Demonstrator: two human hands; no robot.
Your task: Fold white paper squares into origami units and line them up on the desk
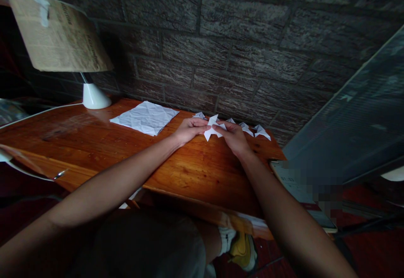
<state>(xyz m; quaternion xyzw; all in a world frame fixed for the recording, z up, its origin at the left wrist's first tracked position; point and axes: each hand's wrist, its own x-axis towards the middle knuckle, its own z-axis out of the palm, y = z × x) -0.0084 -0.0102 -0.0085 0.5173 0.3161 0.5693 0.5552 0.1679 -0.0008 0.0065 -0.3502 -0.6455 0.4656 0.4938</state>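
Observation:
Both my hands meet over the far part of a wooden table (94, 143). My left hand (188, 129) and my right hand (232, 137) each pinch a small folded white paper piece (212, 128) between fingertips, holding it just above the tabletop. Behind my hands, along the table's far edge, lie several small folded white paper shapes (261, 132). A creased, unfolded white paper sheet (145, 117) lies flat to the left of my left hand.
A lamp with a white base (94, 97) and a paper-covered shade (57, 33) stands at the table's back left. A brick wall (240, 50) rises behind the table. A dark slanted panel (356, 118) is at the right, papers (293, 185) beneath it.

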